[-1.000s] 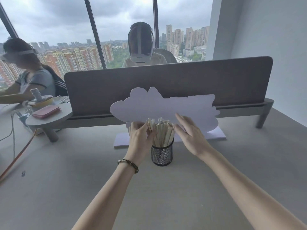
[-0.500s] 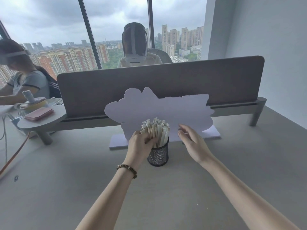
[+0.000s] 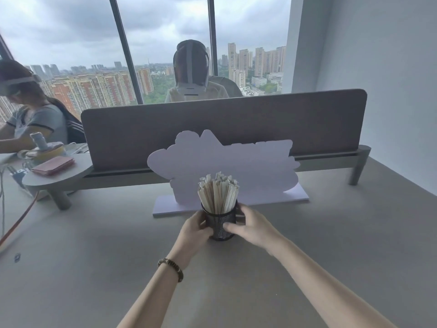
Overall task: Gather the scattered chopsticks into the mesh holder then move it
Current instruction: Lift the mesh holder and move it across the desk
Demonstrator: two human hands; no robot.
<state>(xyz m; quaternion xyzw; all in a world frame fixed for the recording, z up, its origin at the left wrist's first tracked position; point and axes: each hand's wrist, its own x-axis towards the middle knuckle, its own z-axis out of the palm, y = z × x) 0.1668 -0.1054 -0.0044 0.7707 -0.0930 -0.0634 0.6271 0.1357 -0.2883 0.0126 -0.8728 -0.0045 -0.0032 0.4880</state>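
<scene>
A black mesh holder [image 3: 221, 224] stands upright on the grey counter [image 3: 94, 268], packed with paper-wrapped chopsticks [image 3: 218, 192] that fan out above its rim. The left hand [image 3: 194, 230] grips its left side and the right hand [image 3: 250, 227] its right — thumbs curled across the near face of the mesh. A beaded bracelet [image 3: 171, 268] sits on the left wrist. Just behind the holder stands a pale cloud-shaped cutout [image 3: 236, 162] on a flat base, and behind that a grey divider panel [image 3: 224, 121]. Beyond the panel two people sit — one at the left, one facing the tall windows [image 3: 165, 43]. A pink case [image 3: 53, 165] lies on a round shelf [image 3: 56, 178] at the left.
</scene>
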